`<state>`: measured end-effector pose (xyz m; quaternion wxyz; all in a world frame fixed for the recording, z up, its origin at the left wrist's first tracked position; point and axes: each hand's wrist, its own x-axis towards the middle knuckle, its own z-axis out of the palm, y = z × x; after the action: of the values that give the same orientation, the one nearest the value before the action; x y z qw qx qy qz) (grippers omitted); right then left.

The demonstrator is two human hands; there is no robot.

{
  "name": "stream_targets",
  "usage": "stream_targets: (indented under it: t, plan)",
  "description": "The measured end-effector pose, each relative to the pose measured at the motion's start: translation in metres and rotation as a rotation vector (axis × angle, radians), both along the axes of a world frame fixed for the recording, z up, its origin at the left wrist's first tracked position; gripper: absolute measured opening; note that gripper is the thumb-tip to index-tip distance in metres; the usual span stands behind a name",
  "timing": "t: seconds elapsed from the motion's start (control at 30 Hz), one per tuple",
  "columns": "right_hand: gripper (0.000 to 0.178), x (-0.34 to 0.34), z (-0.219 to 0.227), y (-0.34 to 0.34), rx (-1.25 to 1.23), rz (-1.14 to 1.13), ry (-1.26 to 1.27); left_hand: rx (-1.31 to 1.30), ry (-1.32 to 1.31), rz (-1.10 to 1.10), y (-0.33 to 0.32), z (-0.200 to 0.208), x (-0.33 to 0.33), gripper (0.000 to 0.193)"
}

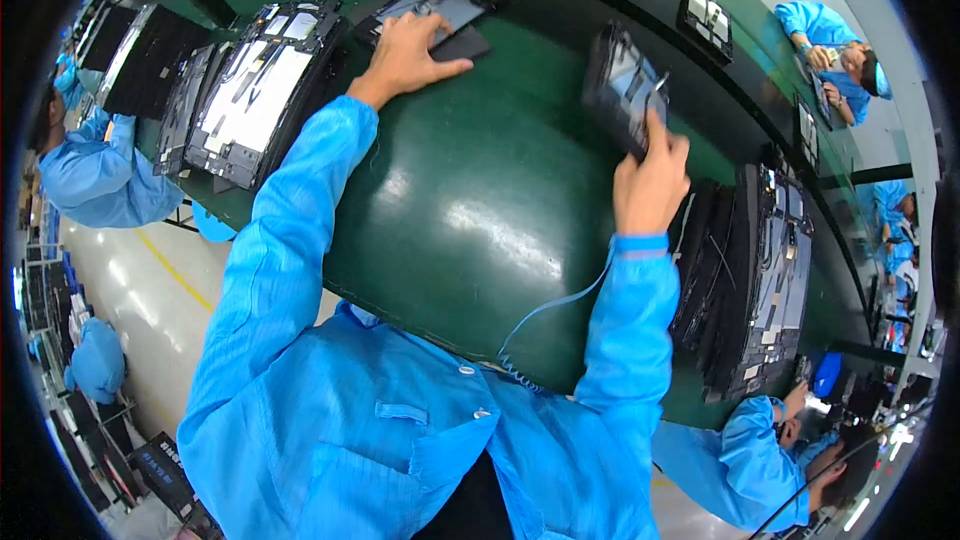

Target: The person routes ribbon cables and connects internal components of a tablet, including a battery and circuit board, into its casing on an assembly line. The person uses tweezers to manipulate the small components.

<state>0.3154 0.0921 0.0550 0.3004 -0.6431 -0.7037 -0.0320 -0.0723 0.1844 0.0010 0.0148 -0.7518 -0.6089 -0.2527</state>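
Note:
My right hand (652, 175) grips the near end of a flat, dark electronic device (625, 80) with its inner parts exposed, tablet-like in shape. The device is tilted above the far right of the green bench and slightly blurred. At the far left of the bench, my left hand (412, 52) has its thumb and fingers spread over another opened device (440, 2). Its fingertips rest at that device's near side, and a dark flat panel (463, 44) juts out under it, partly covered by the hand.
Stacks of similar opened devices stand left (262, 90) and right (775, 285) on the green bench (470, 170). A blue coiled cord (515, 365) runs to my right wrist. Beyond a dark rail, another device (707, 22) lies near co-workers in blue (825, 30). Another person (745, 460) sits lower right.

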Motion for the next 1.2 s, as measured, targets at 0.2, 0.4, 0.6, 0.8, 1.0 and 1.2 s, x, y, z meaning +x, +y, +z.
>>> stream_targets:
  t: [0.2, 0.4, 0.6, 0.8, 1.0, 1.2]
  plan:
    - [0.095, -0.002, -0.017, -0.167, -0.243, 0.048, 0.074, 0.304, 0.279, 0.326, 0.048, -0.021, -0.04, 0.089]
    - [0.101, -0.007, -0.013, -0.229, -0.317, -0.007, 0.215, -0.325, -0.152, 0.774, 0.081, -0.027, -0.08, 0.151]
    - [0.095, 0.012, -0.003, -0.22, -0.379, 0.212, 0.282, -0.129, -0.065, 0.505, 0.108, -0.056, -0.122, 0.115]
    - [0.062, 0.03, 0.017, -0.219, -0.463, 0.357, 0.195, 0.407, -0.093, 0.106, 0.011, -0.023, -0.01, 0.049]
    - [0.038, 0.031, 0.001, -0.125, -0.069, 0.224, 0.201, -0.44, -0.611, -0.197, -0.118, 0.029, 0.122, 0.046]
    - [0.047, 0.016, -0.039, -0.039, -0.09, 0.315, 0.239, -1.027, -0.727, -0.354, -0.11, 0.042, 0.139, 0.088]
